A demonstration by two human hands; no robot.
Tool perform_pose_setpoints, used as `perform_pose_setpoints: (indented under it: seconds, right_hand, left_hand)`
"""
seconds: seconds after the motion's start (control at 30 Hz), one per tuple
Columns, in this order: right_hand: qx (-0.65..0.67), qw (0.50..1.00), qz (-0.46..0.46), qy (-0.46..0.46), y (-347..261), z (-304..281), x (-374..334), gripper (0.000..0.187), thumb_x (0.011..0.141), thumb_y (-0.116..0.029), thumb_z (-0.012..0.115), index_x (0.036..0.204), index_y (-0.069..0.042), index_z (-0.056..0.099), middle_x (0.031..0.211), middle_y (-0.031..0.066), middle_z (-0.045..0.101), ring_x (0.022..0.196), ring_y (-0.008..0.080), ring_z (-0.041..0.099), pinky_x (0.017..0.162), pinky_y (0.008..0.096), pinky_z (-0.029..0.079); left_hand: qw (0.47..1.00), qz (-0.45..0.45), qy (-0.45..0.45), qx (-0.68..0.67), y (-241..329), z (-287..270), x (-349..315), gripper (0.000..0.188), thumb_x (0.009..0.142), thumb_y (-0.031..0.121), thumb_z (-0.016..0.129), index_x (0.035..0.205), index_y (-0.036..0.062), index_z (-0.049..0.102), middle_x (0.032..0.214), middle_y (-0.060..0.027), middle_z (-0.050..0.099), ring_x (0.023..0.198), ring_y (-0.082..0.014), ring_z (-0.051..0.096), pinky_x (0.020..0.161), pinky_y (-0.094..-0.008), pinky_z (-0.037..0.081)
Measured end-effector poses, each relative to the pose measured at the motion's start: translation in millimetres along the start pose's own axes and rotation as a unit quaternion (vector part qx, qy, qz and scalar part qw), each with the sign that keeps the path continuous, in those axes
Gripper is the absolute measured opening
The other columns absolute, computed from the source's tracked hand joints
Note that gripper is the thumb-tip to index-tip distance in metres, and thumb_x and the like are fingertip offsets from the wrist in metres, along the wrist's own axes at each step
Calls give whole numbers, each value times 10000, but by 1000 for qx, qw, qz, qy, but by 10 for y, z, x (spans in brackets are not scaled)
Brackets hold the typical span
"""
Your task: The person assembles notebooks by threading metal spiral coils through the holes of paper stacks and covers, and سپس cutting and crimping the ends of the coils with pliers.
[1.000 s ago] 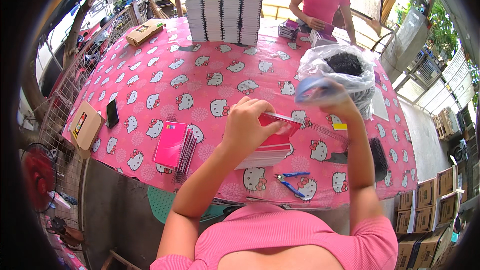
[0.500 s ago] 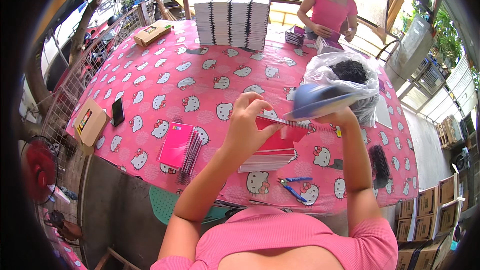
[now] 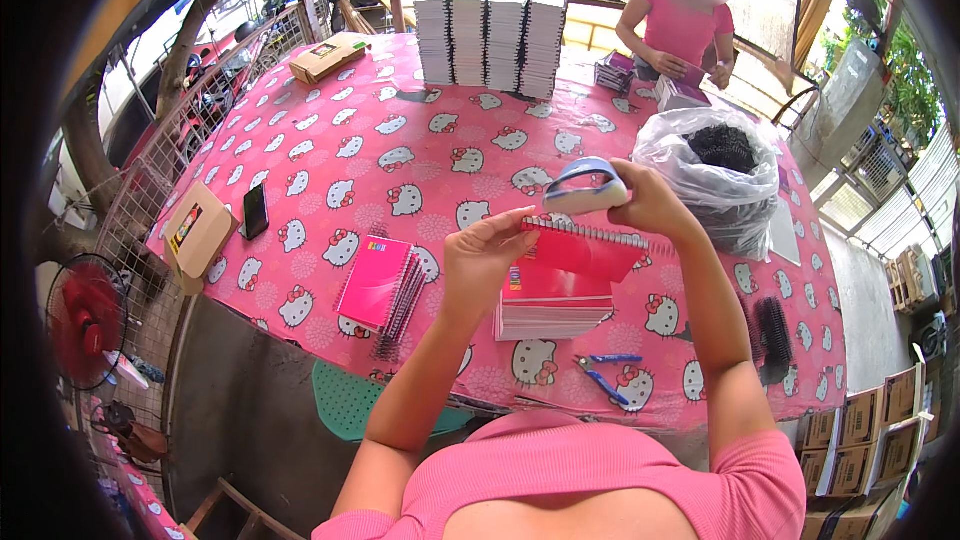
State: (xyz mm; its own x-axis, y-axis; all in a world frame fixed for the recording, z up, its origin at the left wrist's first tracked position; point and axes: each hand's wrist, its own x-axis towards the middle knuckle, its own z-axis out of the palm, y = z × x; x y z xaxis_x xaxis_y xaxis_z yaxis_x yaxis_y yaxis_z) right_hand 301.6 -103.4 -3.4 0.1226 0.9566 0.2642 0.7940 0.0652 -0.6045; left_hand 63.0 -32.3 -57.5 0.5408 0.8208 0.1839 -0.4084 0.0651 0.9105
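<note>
My left hand (image 3: pixel 487 258) grips the left end of a red-covered spiral notebook (image 3: pixel 585 250), raised above the table. My right hand (image 3: pixel 650 202) holds a blue and white hand tool (image 3: pixel 588 186) against the notebook's wire binding along its top edge. Beneath them lies a stack of unbound pads (image 3: pixel 552 303) with a pink cover. A pile of bound pink notebooks (image 3: pixel 382 285) lies to the left on the pink cartoon-cat tablecloth (image 3: pixel 380 140).
Blue-handled pliers (image 3: pixel 604 371) lie near the front edge. A clear bag of black coils (image 3: pixel 716 175) sits at right, black coils (image 3: pixel 772 335) beside it. Tall white notebook stacks (image 3: pixel 492 38) stand at the back, where another person (image 3: pixel 680 25) works. A phone (image 3: pixel 255 210) and cardboard boxes (image 3: pixel 197 230) lie left.
Both hands have lifted the notebook slightly and the blue tool has come down from above the bag onto the notebook's wire edge.
</note>
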Motion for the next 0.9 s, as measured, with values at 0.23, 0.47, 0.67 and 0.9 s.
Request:
perform_pose_setpoints:
  seconds: [0.23, 0.47, 0.67, 0.9]
  right_hand:
    - [-305, 883, 348, 79, 1388, 608, -1134, 620, 730, -56, 656, 1306, -63, 427, 1244, 210, 548, 1129, 401, 536, 890, 490, 460]
    - [-284, 946, 114, 107, 557, 1066, -1996, 716, 730, -238, 748, 1335, -48, 415, 1342, 205, 454, 1283, 382, 385, 991, 547, 351]
    - [-115, 981, 152, 30, 197, 1528, -2587, 518, 795, -230, 693, 1244, -31, 525, 1211, 181, 508, 1112, 365, 475, 936, 484, 377]
    - [-27, 985, 29, 167, -828, 720, -1745, 477, 818, -214, 673, 1230, -24, 525, 1135, 177, 531, 1052, 354, 506, 911, 439, 408]
  left_hand:
    - [999, -12, -36, 5, 10, 67, 94, 203, 811, -71, 690, 998, -9, 642, 846, -73, 685, 841, -118, 638, 732, -258, 549]
    - [816, 461, -149, 316, 296, 215, -161, 254, 739, -88, 693, 971, 13, 667, 913, -119, 704, 838, -214, 659, 745, -281, 532]
    - [903, 304, -65, 297, -152, 218, -415, 232, 707, -74, 745, 915, 0, 672, 962, -141, 694, 877, -234, 673, 729, -317, 554]
    - [871, 377, -86, 302, -89, 169, -460, 211, 700, -92, 735, 886, -16, 668, 914, -142, 685, 819, -247, 660, 686, -310, 535]
